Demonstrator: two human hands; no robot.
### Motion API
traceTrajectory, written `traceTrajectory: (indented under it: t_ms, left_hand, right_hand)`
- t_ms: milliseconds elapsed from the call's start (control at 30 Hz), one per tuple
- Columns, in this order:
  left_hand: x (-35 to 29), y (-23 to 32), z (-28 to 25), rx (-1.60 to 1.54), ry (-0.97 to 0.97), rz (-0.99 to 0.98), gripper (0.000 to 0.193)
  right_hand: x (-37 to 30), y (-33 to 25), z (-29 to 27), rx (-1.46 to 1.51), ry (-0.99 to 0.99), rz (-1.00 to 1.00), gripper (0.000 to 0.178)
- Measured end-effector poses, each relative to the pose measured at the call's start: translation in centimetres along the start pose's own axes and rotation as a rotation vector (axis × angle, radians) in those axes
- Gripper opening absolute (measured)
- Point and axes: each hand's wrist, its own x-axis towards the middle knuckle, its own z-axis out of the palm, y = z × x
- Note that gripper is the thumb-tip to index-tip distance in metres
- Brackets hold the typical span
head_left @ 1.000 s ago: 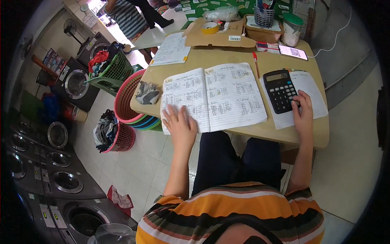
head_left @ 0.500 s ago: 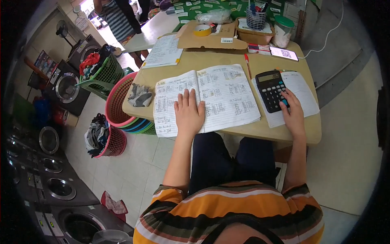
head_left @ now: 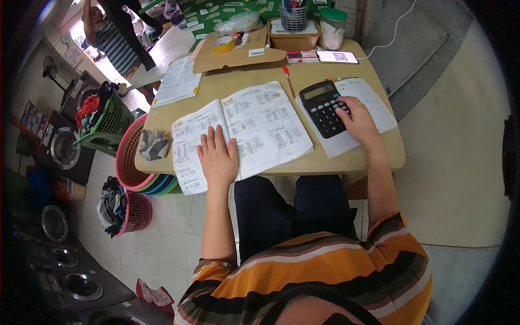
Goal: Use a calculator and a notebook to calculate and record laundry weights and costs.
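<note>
Notebook (head_left: 265, 124) lies open on the tan counter (head_left: 216, 86), its ruled pages covered in handwriting, as your left hand (head_left: 219, 162) rests flat on the left page beside the fold — fingers slightly spread, thumb set apart. At the notebook's two o'clock, a black calculator (head_left: 323, 115) sits tilted on a loose white sheet (head_left: 382, 105). Your right hand (head_left: 358, 120) lies over the calculator's three o'clock side, forefinger and thumb parted at the keys; whether a key is pressed cannot be told.

Around the notebook, a red-capped pen (head_left: 289, 83) lies at one o'clock, a crumpled grey cloth (head_left: 154, 145) at nine and written papers (head_left: 176, 86) at ten. At twelve, flat cardboard (head_left: 238, 59) carries yellow tape (head_left: 223, 49). A lit phone (head_left: 337, 57) rests at the calculator's twelve — farther out, at the notebook's ten, stands a person in a striped top (head_left: 116, 46).
</note>
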Motion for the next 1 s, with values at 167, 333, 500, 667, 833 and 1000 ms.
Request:
traceTrajectory:
  t_ms: [167,333,500,667,833,1000]
  left_hand:
    - [-0.2,0.0,0.1,0.042,0.038,0.013,0.059]
    - [-0.2,0.5,0.1,0.053,0.048,-0.004,0.059]
    - [-0.3,0.4,0.0,0.041,0.039,-0.022,0.061]
    - [-0.3,0.6,-0.1,0.059,0.026,-0.029,0.061]
    - [-0.5,0.6,0.0,0.036,0.044,-0.018,0.061]
    - [-0.5,0.6,-0.1,0.065,0.016,-0.033,0.062]
  right_hand:
    - [-0.2,0.6,1.6,-0.209,0.113,-0.063,0.033]
    - [-0.1,0.9,1.7,-0.279,0.121,-0.109,0.035]
    - [-0.1,0.5,2.0,-0.308,0.087,-0.054,0.036]
    - [0.0,0.2,1.6,-0.276,0.069,-0.022,0.037]
    - [-0.1,0.1,1.5,-0.289,0.06,-0.006,0.036]
    - [-0.3,0.3,1.6,-0.294,0.051,-0.015,0.039]
